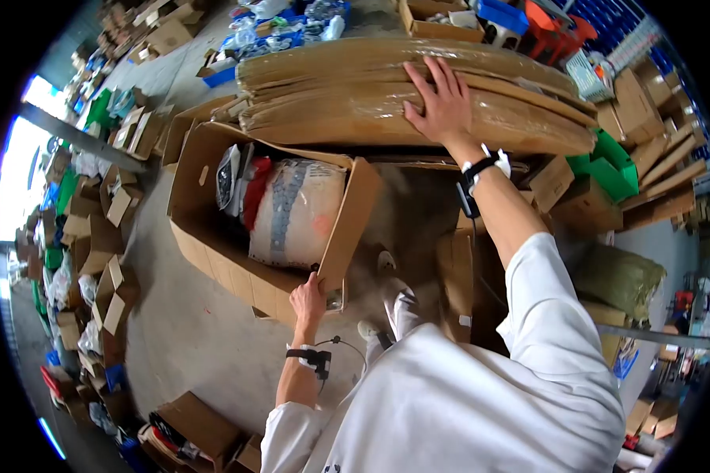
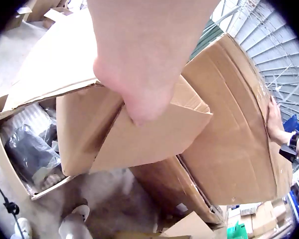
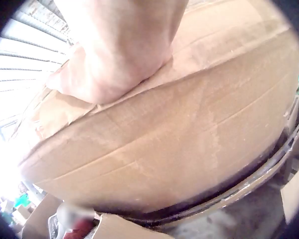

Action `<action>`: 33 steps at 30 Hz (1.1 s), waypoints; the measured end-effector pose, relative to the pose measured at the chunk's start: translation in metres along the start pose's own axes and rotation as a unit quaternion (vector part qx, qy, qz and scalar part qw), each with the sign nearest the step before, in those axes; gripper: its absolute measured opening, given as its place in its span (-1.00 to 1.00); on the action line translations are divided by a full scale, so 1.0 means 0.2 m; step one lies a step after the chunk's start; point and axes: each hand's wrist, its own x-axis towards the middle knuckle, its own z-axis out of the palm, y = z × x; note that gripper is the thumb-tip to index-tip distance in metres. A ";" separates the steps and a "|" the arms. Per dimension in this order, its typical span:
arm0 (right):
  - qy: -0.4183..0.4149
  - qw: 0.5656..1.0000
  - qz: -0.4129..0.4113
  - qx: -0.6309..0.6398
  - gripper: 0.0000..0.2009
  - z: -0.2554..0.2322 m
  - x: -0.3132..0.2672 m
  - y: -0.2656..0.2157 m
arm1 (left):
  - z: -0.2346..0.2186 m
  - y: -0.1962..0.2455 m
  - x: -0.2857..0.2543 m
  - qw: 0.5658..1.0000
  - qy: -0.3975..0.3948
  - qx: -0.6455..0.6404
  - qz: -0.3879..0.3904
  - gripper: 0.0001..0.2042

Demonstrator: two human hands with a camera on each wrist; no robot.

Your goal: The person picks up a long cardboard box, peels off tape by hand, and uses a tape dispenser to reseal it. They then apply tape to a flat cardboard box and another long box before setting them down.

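Note:
The left hand [image 1: 308, 301] grips the near right edge of an open cardboard box [image 1: 233, 276], its fingers curled over the rim. Inside that box lie a taped, wrapped bundle [image 1: 300, 213], a red item [image 1: 255, 189] and clear plastic packets [image 1: 227, 177]. With fingers spread, the right hand [image 1: 443, 106] rests on top of a stack of flattened, plastic-wrapped cardboard [image 1: 331, 110] behind the box. In the left wrist view the left hand [image 2: 139, 94] is at the box flap [image 2: 149, 134]. The right wrist view has the right hand [image 3: 114, 74] against the cardboard stack [image 3: 164, 134].
Boxes and bags line the left side. A green bin [image 1: 607, 167] and more cartons stand at the right, near a large wrapped sack [image 1: 619, 280]. Blue trays [image 1: 284, 31] of plastic-bagged goods lie at the back. The person's feet are on the floor beside the box.

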 end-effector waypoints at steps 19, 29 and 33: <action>-0.029 0.999 0.018 0.028 -0.25 0.00 -0.13 -0.04 | -0.19 -0.08 -0.14 1.000 -0.013 0.008 0.004 -0.81; -0.062 0.992 0.056 0.098 -0.22 -0.18 -0.46 -0.25 | -0.20 -0.17 -0.05 0.997 -0.035 0.042 0.062 -0.66; -0.058 0.992 0.054 0.103 -0.24 -0.19 -0.47 -0.22 | -0.20 -0.05 -0.06 0.999 -0.035 -0.009 0.034 -0.63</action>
